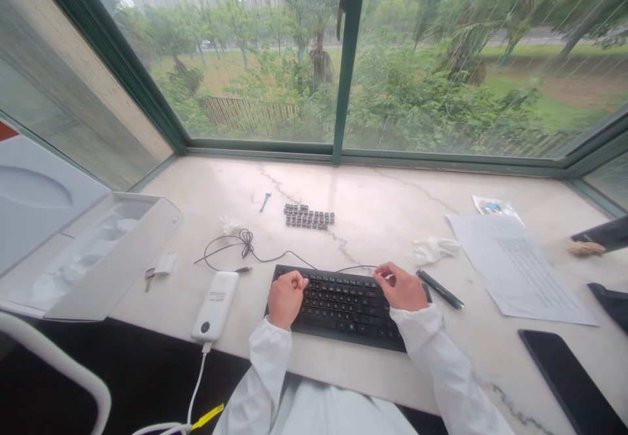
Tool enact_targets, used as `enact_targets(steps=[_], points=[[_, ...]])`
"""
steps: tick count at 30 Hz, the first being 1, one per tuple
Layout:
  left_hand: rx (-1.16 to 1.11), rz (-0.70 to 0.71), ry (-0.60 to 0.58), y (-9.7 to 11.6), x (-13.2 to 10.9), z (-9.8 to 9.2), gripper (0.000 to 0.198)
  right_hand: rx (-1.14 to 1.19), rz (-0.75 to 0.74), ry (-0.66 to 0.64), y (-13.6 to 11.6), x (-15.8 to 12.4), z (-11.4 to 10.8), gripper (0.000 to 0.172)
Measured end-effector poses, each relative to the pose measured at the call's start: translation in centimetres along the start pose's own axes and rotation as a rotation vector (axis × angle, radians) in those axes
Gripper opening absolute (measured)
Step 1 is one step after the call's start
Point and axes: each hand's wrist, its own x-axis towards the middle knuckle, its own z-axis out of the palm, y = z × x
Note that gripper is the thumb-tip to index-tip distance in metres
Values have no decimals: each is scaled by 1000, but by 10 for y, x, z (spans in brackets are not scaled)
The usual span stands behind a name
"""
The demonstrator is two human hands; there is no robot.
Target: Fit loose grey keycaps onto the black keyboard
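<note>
A black keyboard (pixel 338 301) lies on the marble ledge in front of me, with parts of its key area lacking caps. Over its left end is my left hand (pixel 286 299), its fingers curled closed; whatever they may hold is hidden. My right hand (pixel 402 287) is above the upper right part of the keyboard, thumb and forefinger pinched together on something I cannot make out. Behind the keyboard, small dark keycaps (pixel 309 217) are laid out in rows. A small blue tool (pixel 265 201) lies to their left.
Left of the keyboard are a white power bank (pixel 216 305), a coiled black cable (pixel 246 244) and an open white box (pixel 98 252). To the right lie a black pen (pixel 440 289), crumpled white gloves (pixel 434 250), a printed sheet (pixel 523 268) and a phone (pixel 574 379).
</note>
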Motion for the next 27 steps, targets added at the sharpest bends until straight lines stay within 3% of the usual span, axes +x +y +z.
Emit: enact_targets(steps=[3, 6, 12, 17, 21, 27], points=[[67, 33, 34, 11, 14, -4, 22, 15, -27, 7, 0, -4, 5, 20], [139, 84, 81, 27, 44, -14, 15, 80, -64, -30, -9, -15, 16, 21], [304, 197, 75, 56, 138, -31, 26, 205, -132, -134, -35, -48, 36, 21], [455, 276, -11, 72, 203, -32, 22, 211, -122, -125, -38, -77, 36, 25], [498, 325, -52, 79, 230, -27, 21, 193, -63, -99, -23, -93, 28, 26], [540, 390, -96, 85, 244, -18, 15, 126, -10, -61, 12, -98, 16, 22]])
